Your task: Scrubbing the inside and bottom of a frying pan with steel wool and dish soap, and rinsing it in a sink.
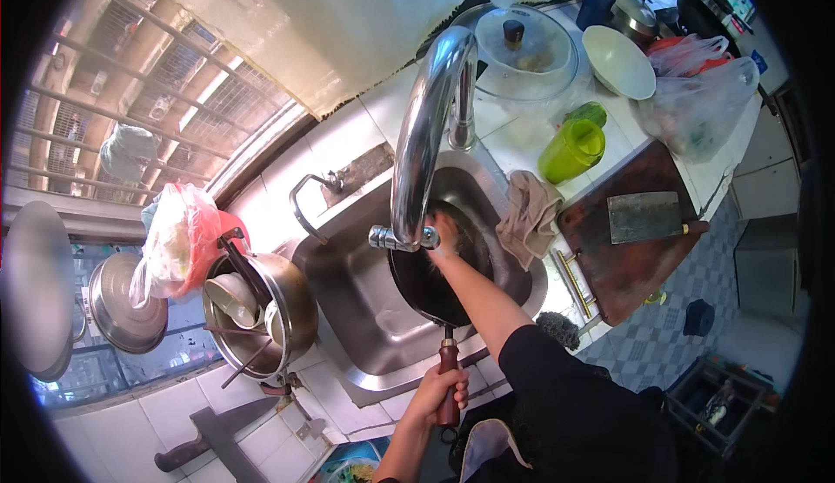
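Note:
My left hand [438, 393] grips the reddish-brown wooden handle [449, 359] of a black wok [424, 287]. The wok lies tilted in the stainless steel sink basin [352, 287], its handle over the front rim. My right hand [445, 233] reaches into the far part of the wok against its inner surface. Part of that hand is behind the faucet head and blurred, so whether it holds anything is hidden. The chrome gooseneck faucet [430, 111] arches over the wok.
A brown cloth [530, 215] hangs over the sink's right rim, near a scouring pad [559, 330]. A cleaver [642, 217] lies on a wooden cutting board [620, 274]. A green container [573, 150] stands behind. Left are a metal pot [297, 313] holding bowls and hanging knives [228, 444].

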The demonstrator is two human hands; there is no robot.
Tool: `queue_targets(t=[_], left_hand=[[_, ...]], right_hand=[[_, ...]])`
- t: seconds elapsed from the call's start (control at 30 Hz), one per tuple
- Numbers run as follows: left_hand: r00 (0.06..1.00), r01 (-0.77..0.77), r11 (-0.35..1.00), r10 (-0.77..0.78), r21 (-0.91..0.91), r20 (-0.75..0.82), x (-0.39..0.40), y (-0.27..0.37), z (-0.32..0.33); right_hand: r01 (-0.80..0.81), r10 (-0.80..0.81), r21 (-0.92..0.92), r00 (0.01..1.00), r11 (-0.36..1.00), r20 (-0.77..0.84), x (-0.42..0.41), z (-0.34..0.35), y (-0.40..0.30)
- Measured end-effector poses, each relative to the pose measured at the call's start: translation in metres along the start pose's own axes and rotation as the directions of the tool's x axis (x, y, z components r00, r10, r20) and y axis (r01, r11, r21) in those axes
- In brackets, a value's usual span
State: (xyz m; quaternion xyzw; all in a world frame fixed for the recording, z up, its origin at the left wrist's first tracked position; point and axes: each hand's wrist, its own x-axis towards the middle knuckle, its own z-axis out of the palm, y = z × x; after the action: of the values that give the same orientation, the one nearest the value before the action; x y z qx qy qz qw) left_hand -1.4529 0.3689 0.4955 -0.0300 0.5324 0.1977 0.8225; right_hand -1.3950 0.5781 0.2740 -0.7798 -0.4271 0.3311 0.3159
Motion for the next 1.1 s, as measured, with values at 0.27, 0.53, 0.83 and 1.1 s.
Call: queue_targets(t=[0.27,0.53,0.83,1.1], left_hand=[[0.998,-0.009,0.994,0.016,-0.106,0.059,0.002,-0.004,-0.003],[0.996,0.013,0.986,0.003,-0.168,0.094,0.007,-0.004,0.009],[0.998,-0.021,0.993,0.027,-0.12,0.048,0.004,-0.005,0.004],[0.998,-0.051,0.988,0.056,0.144,-0.03,0.001,-0.002,0.002]], right_hand=[[0.484,-0.476,0.094,0.777,0.87,0.412,-0.064,-0.022,-0.039],[-0.213,0.327,-0.356,0.896,0.91,0.301,0.003,-0.03,-0.006],[0.47,-0.466,0.084,0.807,0.879,0.362,-0.055,-0.028,-0.035],[-0.252,0.325,-0.222,0.849,0.942,0.417,0.025,-0.064,0.024]])
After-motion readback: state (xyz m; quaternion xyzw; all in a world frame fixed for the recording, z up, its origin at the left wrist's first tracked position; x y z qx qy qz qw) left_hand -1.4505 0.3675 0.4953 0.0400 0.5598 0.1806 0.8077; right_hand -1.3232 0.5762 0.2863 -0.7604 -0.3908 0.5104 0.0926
